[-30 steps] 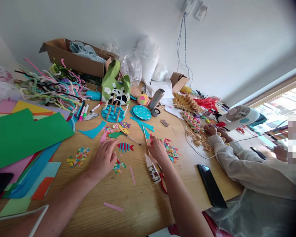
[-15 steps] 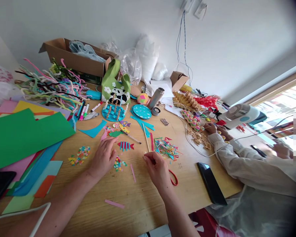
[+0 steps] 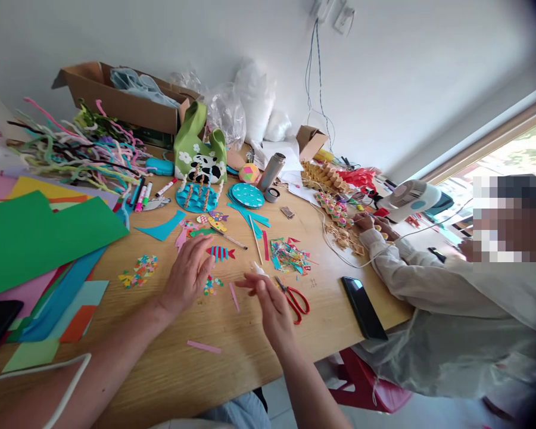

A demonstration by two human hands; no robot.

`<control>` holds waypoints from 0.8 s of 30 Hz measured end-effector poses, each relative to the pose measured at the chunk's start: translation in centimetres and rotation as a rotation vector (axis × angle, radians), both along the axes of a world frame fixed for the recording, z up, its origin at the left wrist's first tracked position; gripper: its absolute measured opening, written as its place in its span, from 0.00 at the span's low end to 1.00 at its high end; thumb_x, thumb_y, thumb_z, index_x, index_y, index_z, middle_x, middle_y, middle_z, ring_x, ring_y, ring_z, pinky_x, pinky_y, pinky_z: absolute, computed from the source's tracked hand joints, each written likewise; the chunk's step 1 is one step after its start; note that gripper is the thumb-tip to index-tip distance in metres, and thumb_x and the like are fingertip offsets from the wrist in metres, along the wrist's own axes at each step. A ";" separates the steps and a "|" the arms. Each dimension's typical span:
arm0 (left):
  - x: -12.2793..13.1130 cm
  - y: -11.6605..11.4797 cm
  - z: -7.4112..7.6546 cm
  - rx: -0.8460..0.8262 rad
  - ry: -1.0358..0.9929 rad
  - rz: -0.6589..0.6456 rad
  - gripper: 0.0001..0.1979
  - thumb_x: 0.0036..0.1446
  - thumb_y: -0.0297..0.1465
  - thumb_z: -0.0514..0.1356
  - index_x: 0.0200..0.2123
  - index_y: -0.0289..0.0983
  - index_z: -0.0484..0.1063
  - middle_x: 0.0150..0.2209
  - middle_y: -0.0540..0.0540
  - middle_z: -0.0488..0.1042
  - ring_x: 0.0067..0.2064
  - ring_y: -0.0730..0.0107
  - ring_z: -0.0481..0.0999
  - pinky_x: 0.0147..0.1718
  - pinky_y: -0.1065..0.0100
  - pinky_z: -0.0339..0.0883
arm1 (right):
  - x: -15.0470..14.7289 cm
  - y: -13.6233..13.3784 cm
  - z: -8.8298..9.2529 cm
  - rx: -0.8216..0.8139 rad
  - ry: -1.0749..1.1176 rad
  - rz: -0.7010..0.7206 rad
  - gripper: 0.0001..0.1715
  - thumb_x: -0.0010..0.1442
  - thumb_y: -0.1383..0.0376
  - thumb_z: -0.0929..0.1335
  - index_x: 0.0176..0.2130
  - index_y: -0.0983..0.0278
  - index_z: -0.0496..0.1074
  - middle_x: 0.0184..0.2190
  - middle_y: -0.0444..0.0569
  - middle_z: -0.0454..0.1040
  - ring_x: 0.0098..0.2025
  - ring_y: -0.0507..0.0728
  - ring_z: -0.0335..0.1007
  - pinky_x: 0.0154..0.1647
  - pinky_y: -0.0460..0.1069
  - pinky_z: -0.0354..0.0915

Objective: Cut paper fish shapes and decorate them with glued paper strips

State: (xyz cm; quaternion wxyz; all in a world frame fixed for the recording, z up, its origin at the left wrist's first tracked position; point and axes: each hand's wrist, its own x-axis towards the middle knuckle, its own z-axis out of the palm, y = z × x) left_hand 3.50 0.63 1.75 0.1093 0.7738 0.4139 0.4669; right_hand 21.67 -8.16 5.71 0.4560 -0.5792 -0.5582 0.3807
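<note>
My left hand (image 3: 185,277) is open over the table, its fingertips beside a red paper fish (image 3: 221,253) with blue stripes. Small paper dots (image 3: 212,286) lie just right of its thumb. My right hand (image 3: 270,304) has its fingers loosely stretched to the left, with no object visible between them. Right behind those fingers shows a small white tip (image 3: 259,269), partly hidden, so its kind is unclear. A thin pale stick (image 3: 256,238) lies beyond that hand. Red-handled scissors (image 3: 297,301) rest to its right, and a pink paper strip (image 3: 234,297) lies between both hands.
Coloured paper sheets (image 3: 49,244) and pipe cleaners (image 3: 80,149) cover the left side. A panda bag (image 3: 201,152), blue discs (image 3: 246,195) and a metal flask (image 3: 272,171) stand behind. Paper scraps (image 3: 290,255), a phone (image 3: 364,307) and another person's sleeve (image 3: 393,268) are on the right.
My right hand has loosened its pinch at the stick's lower end, and its fingers now extend leftward. The scissors and a white tip have come into sight. The view has shifted right.
</note>
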 end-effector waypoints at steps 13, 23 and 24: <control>0.5 -1.8 0.8 0.272 0.193 -0.294 0.22 0.60 0.33 0.48 0.56 0.34 0.65 0.51 0.36 0.74 0.59 0.52 0.66 0.60 0.44 0.55 | -4.5 0.2 0.5 0.038 0.223 0.195 0.22 0.62 0.47 0.63 0.40 0.63 0.69 0.35 0.47 0.72 0.37 0.54 0.66 0.41 0.49 0.65; -0.8 -0.4 1.1 0.098 -0.051 -0.038 0.18 0.65 0.31 0.47 0.55 0.35 0.63 0.50 0.38 0.73 0.55 0.60 0.69 0.56 0.53 0.61 | -3.0 -2.9 0.4 0.141 -0.222 0.159 0.17 0.67 0.64 0.61 0.26 0.62 0.66 0.25 0.45 0.68 0.32 0.54 0.65 0.35 0.48 0.62; -0.9 -0.2 0.9 0.084 -0.065 -0.005 0.17 0.65 0.31 0.48 0.55 0.35 0.63 0.49 0.39 0.73 0.55 0.61 0.69 0.56 0.54 0.62 | -3.0 -3.5 0.3 0.155 -0.283 0.222 0.15 0.67 0.67 0.60 0.30 0.63 0.68 0.27 0.47 0.70 0.34 0.55 0.65 0.37 0.49 0.62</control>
